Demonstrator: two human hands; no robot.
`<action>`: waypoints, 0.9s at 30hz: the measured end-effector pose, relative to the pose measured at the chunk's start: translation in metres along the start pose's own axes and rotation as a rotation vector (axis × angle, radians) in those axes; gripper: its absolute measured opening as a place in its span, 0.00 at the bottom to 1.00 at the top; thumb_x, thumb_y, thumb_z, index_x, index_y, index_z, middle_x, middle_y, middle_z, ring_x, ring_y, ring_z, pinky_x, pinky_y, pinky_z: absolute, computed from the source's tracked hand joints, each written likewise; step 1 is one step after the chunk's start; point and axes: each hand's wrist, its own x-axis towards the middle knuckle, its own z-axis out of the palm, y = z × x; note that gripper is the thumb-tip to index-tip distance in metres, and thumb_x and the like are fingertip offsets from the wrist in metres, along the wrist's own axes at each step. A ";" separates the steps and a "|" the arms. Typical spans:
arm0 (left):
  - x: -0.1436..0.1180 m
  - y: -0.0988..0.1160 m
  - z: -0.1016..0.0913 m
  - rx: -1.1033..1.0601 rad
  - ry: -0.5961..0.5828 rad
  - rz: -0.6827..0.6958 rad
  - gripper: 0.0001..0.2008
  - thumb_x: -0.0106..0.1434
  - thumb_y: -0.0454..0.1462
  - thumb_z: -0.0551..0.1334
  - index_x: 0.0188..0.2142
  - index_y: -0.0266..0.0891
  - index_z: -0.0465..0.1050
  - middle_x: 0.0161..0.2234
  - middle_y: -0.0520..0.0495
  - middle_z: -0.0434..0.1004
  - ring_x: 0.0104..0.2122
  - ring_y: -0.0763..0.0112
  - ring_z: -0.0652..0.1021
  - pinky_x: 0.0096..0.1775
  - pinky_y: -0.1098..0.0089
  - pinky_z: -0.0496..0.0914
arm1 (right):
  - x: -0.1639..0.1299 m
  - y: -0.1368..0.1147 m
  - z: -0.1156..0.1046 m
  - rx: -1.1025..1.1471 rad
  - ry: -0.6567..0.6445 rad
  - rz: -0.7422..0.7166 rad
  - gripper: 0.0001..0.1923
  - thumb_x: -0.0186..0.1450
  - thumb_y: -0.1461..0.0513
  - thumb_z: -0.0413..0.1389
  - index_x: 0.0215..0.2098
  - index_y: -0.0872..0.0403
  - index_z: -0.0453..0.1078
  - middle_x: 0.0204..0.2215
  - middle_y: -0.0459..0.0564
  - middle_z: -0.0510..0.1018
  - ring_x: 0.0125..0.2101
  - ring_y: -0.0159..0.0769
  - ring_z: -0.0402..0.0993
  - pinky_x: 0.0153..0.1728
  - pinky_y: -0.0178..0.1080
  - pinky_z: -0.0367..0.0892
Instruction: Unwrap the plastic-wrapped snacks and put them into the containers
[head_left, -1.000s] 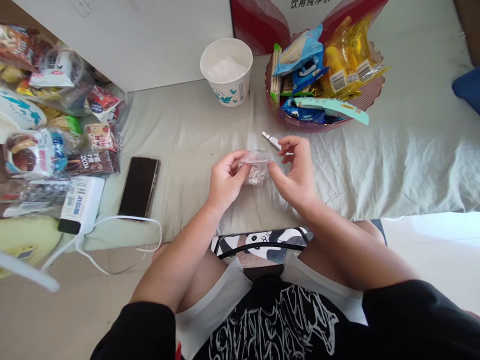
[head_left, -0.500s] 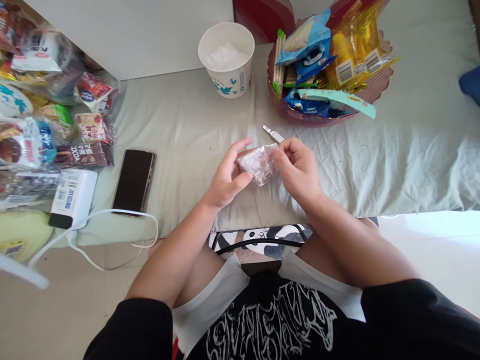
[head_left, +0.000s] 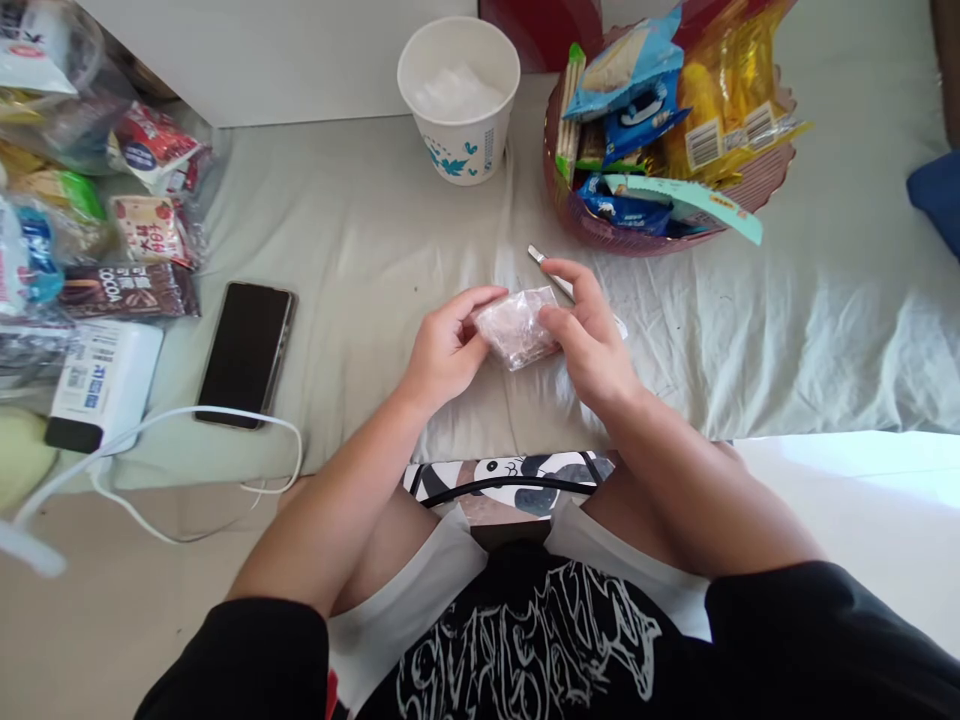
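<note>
A small clear plastic packet with pale pinkish contents is held between both hands above the grey-green bed sheet. My left hand pinches its left side with thumb and fingers. My right hand grips its right side from above. Just behind my right hand a small metal tool lies on the sheet, partly hidden by the fingers.
A white paper cup stands at the back. To its right is a reddish basket full of snack packets. A black phone, a white power bank with a cable and several snack packs lie on the left.
Both hands have closed in on the packet and lowered it a little toward the sheet. The view has shifted slightly, so the objects on the left sit nearer the edge.
</note>
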 end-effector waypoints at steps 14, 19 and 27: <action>0.001 -0.007 0.004 -0.174 0.088 0.025 0.12 0.69 0.43 0.66 0.49 0.45 0.82 0.47 0.47 0.88 0.47 0.61 0.86 0.49 0.62 0.81 | -0.002 -0.006 0.003 -0.042 -0.032 0.022 0.13 0.66 0.58 0.58 0.49 0.49 0.72 0.28 0.42 0.76 0.22 0.29 0.69 0.23 0.35 0.69; -0.001 -0.005 0.004 -0.272 0.081 -0.105 0.10 0.65 0.46 0.69 0.38 0.44 0.86 0.51 0.44 0.87 0.52 0.56 0.85 0.54 0.58 0.78 | 0.000 -0.002 -0.001 -0.150 0.075 -0.015 0.18 0.63 0.60 0.60 0.51 0.48 0.71 0.35 0.46 0.78 0.29 0.32 0.72 0.31 0.38 0.72; -0.001 0.006 -0.002 -0.398 -0.084 -0.135 0.09 0.61 0.42 0.67 0.38 0.42 0.85 0.53 0.43 0.85 0.56 0.51 0.82 0.54 0.55 0.79 | 0.001 0.004 -0.004 -0.107 -0.013 -0.065 0.28 0.62 0.56 0.64 0.58 0.47 0.63 0.48 0.52 0.78 0.47 0.40 0.78 0.47 0.45 0.75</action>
